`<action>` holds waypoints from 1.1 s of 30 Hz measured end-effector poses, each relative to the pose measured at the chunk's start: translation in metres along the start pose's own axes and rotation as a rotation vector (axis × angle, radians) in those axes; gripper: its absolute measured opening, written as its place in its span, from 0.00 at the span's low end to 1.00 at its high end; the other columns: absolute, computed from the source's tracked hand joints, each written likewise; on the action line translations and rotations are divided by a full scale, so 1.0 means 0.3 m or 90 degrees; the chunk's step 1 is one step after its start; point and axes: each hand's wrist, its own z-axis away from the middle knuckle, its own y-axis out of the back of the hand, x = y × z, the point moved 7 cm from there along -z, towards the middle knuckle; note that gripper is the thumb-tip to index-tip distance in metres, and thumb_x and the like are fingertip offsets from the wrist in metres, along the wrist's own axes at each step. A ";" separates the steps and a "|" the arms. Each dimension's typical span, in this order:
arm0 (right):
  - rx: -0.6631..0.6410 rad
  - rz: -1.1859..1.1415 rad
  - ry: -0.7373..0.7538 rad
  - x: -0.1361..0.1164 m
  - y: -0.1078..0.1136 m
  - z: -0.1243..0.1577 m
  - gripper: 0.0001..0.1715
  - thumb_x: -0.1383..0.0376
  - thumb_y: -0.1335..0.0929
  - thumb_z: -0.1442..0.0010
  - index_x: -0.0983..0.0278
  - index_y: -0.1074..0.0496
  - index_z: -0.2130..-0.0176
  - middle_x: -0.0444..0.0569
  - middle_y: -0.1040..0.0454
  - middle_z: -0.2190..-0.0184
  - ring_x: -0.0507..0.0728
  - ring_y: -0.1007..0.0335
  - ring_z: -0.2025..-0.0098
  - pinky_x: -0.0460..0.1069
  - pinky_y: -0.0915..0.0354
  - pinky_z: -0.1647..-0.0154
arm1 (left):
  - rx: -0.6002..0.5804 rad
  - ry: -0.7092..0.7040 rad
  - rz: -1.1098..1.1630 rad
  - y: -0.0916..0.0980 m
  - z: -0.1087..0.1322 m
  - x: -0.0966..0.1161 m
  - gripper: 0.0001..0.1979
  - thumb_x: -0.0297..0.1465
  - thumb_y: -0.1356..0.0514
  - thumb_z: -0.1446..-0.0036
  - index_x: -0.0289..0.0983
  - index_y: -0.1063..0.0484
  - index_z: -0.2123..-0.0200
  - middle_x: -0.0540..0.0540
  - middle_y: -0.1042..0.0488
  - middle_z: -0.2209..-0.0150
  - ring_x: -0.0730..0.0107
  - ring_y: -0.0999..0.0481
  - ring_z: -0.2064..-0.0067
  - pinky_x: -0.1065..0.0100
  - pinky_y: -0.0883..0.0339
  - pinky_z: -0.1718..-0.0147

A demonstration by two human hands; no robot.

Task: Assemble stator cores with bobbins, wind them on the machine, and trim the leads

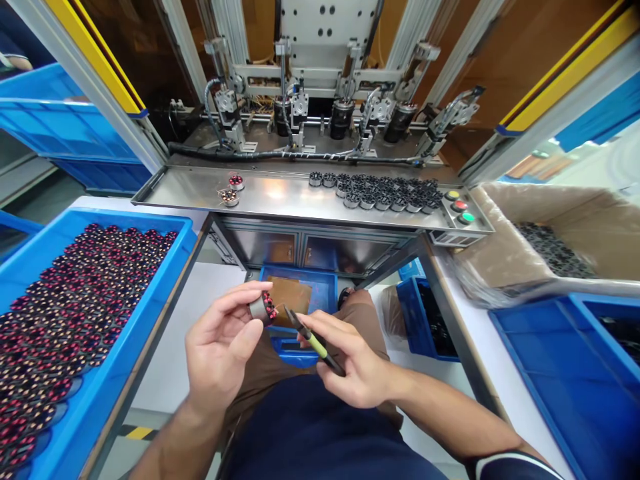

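Note:
My left hand (pixel 223 340) pinches a small wound stator (pixel 263 308), a grey ring with red copper coils, between thumb and fingers above my lap. My right hand (pixel 350 363) grips a thin tool with a yellow-green handle (pixel 313 340), probably tweezers or small cutters. Its dark tip touches the stator's coil side. Both hands are closed on what they hold.
A blue tray (pixel 125 360) at my left holds several wound stators. Two more (pixel 230 190) lie on the steel shelf (pixel 280 197), beside a cluster of black cores (pixel 380 190). Three buttons (pixel 460 205) sit at its right end. A cardboard box (pixel 575 220) and blue bins (pixel 565 373) stand right.

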 end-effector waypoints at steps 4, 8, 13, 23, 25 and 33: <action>-0.008 -0.012 0.027 -0.006 -0.010 -0.005 0.50 0.76 0.36 0.53 0.63 0.45 0.31 0.55 0.29 0.56 0.59 0.33 0.58 0.56 0.30 0.57 | 0.008 -0.027 -0.036 -0.003 0.000 0.015 0.12 0.22 0.37 0.43 0.40 0.21 0.57 0.43 0.19 0.53 0.62 0.22 0.48 0.65 0.25 0.51; -0.003 0.001 0.060 -0.014 -0.015 -0.011 0.51 0.76 0.36 0.52 0.61 0.46 0.31 0.54 0.29 0.56 0.59 0.32 0.56 0.56 0.30 0.56 | 0.006 -0.034 -0.071 -0.010 0.003 0.026 0.13 0.21 0.37 0.43 0.40 0.21 0.56 0.43 0.20 0.53 0.63 0.22 0.48 0.64 0.26 0.49; 0.000 0.010 0.067 -0.011 -0.016 -0.016 0.50 0.75 0.36 0.52 0.61 0.46 0.31 0.53 0.29 0.58 0.58 0.33 0.59 0.54 0.31 0.59 | 0.002 -0.043 -0.109 -0.011 0.003 0.030 0.13 0.21 0.37 0.43 0.41 0.21 0.56 0.44 0.20 0.52 0.64 0.22 0.48 0.66 0.27 0.48; 0.034 0.039 0.007 0.020 -0.005 -0.006 0.47 0.77 0.36 0.50 0.62 0.42 0.32 0.51 0.29 0.63 0.57 0.34 0.63 0.52 0.33 0.63 | -0.017 -0.080 -0.142 -0.017 0.010 0.041 0.15 0.19 0.37 0.43 0.40 0.22 0.55 0.44 0.20 0.52 0.63 0.22 0.48 0.64 0.27 0.48; 0.029 0.028 0.020 0.010 -0.007 -0.011 0.50 0.77 0.36 0.52 0.62 0.44 0.32 0.53 0.30 0.59 0.58 0.34 0.60 0.54 0.31 0.60 | -0.018 -0.095 -0.142 -0.018 0.015 0.047 0.16 0.19 0.37 0.44 0.40 0.22 0.54 0.43 0.20 0.51 0.62 0.22 0.48 0.63 0.27 0.48; 0.020 0.004 0.035 -0.005 -0.016 -0.025 0.52 0.76 0.36 0.54 0.64 0.45 0.31 0.55 0.32 0.56 0.58 0.34 0.58 0.54 0.31 0.59 | -0.051 -0.123 -0.168 -0.026 0.030 0.055 0.19 0.17 0.37 0.46 0.40 0.22 0.53 0.43 0.21 0.52 0.61 0.23 0.48 0.61 0.28 0.47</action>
